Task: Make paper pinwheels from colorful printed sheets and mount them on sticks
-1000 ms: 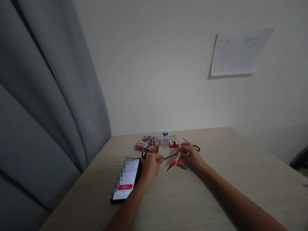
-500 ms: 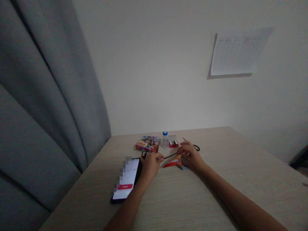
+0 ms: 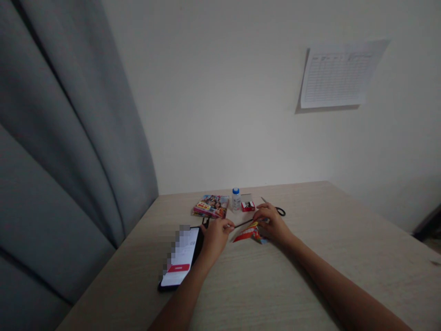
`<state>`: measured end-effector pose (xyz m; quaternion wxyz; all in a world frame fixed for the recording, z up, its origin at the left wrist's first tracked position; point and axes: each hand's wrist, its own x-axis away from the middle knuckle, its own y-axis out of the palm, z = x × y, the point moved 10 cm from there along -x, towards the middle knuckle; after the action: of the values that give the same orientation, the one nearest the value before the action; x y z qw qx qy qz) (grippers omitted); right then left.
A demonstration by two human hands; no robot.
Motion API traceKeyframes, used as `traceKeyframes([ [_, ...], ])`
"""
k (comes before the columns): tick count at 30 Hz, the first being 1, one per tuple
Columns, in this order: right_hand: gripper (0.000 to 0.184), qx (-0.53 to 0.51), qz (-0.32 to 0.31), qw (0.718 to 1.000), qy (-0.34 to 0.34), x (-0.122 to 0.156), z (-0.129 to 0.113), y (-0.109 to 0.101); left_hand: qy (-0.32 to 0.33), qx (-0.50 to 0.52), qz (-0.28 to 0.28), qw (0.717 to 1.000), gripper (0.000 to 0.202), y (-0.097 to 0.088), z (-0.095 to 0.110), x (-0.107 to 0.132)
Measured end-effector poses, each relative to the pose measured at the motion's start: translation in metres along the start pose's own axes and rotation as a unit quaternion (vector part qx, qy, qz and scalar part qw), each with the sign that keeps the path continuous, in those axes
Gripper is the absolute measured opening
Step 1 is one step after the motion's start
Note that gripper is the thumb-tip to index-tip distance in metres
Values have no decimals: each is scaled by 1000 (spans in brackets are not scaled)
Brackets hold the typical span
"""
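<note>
Left hand (image 3: 216,232), grip pinched on thin dark rod (image 3: 243,224); right hand (image 3: 274,225), grip clasping its other end; colourful paper (image 3: 245,233) alongside.

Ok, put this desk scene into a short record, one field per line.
Left hand: pinching one end of a thin dark stick
Right hand: fingers at the stick's other end, by a red-and-yellow printed paper piece
Left of left forearm: black phone with lit white screen
Beyond hands: stack of colourful printed leaflets, clear blue-capped bottle, small red box
Wall: white printed sheet
</note>
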<state>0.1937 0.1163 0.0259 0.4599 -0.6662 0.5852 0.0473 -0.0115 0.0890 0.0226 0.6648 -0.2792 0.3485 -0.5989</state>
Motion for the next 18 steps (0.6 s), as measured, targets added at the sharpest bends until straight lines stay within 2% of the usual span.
traceKeyframes([
  [18, 9, 5, 10, 1000, 6, 1, -2, -1, 14, -6, 10, 1000, 11, 1, 0, 0],
])
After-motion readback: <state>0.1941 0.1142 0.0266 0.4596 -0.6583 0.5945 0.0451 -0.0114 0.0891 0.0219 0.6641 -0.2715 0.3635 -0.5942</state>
